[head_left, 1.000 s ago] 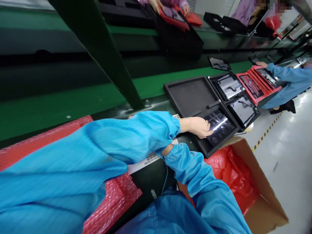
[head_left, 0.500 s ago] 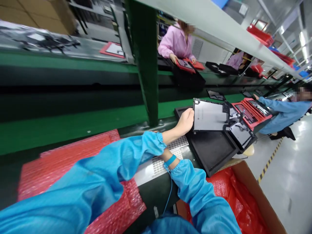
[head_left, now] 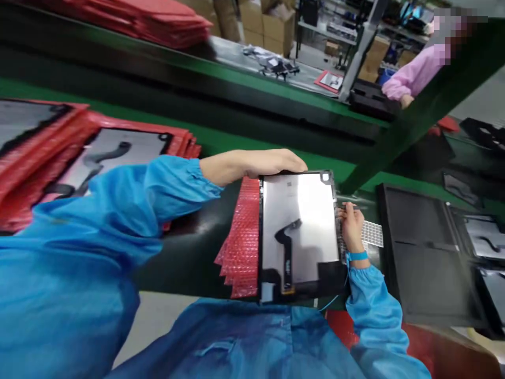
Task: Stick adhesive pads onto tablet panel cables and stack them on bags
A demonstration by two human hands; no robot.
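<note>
A flat display panel (head_left: pixel 300 231) with a silvery back and a black flex cable lies in front of me on a stack of red bubble-wrap bags (head_left: pixel 240 247). My left hand (head_left: pixel 252 163) is closed over the panel's far top edge. My right hand (head_left: pixel 351 226), with a blue wrist strap, has its fingers curled against the panel's right edge. A sheet of small labels (head_left: pixel 373 233) lies just right of that hand.
Black foam trays (head_left: pixel 426 252) lie to the right, with more panels (head_left: pixel 487 239) in them. Red trays holding panels (head_left: pixel 110 152) are stacked at the left. A green post (head_left: pixel 410 121) slants across the bench. A person in pink (head_left: pixel 414 73) works across the line.
My left hand lifted the panel out of the black tray on the right and brought it left onto the red bags before me. My right hand came up to its right edge. My head turned left.
</note>
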